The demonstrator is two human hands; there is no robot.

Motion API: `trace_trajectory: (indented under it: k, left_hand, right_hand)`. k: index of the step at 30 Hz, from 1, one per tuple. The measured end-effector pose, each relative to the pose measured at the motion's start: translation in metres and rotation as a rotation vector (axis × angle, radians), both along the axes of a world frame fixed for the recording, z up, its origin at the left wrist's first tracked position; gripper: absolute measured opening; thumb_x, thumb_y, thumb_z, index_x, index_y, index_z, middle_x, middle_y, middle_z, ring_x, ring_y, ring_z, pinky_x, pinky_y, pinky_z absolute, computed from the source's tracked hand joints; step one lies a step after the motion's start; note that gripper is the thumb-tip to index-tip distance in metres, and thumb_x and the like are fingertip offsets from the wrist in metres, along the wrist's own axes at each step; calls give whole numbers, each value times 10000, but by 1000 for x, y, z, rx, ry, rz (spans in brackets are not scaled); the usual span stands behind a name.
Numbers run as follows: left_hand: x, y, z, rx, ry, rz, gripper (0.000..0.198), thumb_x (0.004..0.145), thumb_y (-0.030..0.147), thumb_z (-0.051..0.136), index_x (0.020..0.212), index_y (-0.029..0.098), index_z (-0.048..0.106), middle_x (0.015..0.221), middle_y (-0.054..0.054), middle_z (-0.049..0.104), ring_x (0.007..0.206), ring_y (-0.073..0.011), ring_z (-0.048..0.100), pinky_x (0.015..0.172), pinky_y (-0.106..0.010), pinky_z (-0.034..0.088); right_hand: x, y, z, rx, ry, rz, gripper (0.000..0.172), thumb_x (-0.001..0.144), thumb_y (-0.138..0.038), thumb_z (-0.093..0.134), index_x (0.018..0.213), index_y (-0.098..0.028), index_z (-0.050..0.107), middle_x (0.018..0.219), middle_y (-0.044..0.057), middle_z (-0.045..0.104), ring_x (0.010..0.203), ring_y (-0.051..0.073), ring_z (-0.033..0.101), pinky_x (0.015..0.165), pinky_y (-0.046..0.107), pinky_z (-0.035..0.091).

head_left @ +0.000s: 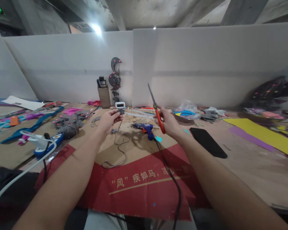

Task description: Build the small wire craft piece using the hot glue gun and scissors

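Note:
My left hand (109, 120) pinches a small grey yarn piece (121, 111) between thumb and fingers. From it a strand of grey yarn (122, 150) trails down and curls on the cardboard. My right hand (168, 121) is closed around the orange handles of a pair of scissors (159, 116), whose blades point up and away from the yarn. Between the hands, a blue glue gun (146, 128) lies on the cardboard (139, 195), its black cord running toward me. A small turquoise star (158, 139) sits beside it.
To the left are a ball of grey yarn (69, 130), grey pieces with pink dots and a blue power strip (55, 140). A bottle (104, 93) stands at the back wall. A black phone (207, 142) and yellow sheet (261, 132) lie right.

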State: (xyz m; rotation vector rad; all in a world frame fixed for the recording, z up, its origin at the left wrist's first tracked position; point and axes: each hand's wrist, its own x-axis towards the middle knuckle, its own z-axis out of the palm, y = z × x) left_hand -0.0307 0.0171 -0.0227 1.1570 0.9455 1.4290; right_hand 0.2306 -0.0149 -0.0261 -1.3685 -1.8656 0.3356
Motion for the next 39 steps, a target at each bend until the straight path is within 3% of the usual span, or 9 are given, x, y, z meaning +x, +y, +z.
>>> trace_trajectory:
  k: [2,4,8,13,28,39]
  left_hand:
    - [-1,-1,0,11,28,-4,122,693,129,694,807,104,663,676,-30,635,561,-76,563,591,-215,493]
    - [-3,-2,0,22,50,-21,172,676,160,710,833,105,664,669,-21,624,548,-71,547,561,-207,477]
    - [-5,-2,-1,57,37,-46,216,666,206,723,849,114,656,644,-7,599,537,-68,532,532,-192,444]
    - [-5,-3,2,89,-26,-63,220,647,229,734,811,122,635,594,13,567,507,-62,506,513,-188,403]
    - [-5,-4,7,42,-134,-64,218,635,147,716,849,134,672,600,21,569,499,-50,483,506,-180,406]
    - [-5,-1,4,67,-128,-101,232,626,139,737,854,136,693,618,9,584,494,-47,475,487,-167,408]
  right_hand:
    - [-12,-13,8,21,68,156,600,771,-173,501,1356,-200,373,1041,84,613,928,182,598,739,273,493]
    - [-21,-27,18,-60,78,241,530,766,-196,524,1289,-184,444,919,54,623,772,158,605,649,251,484]
    - [-32,-47,34,-281,94,296,171,821,-294,512,915,-176,592,687,6,599,529,106,537,479,210,410]
    - [-34,-56,42,-391,92,392,200,840,-303,476,686,-190,534,527,-25,532,440,90,476,444,210,381]
    - [-33,-51,31,-225,-66,336,185,805,-326,515,680,-209,584,588,-4,577,590,139,539,538,226,387]
    - [-35,-56,43,-229,-205,418,285,857,-323,452,635,-184,563,588,6,596,581,137,543,609,257,424]
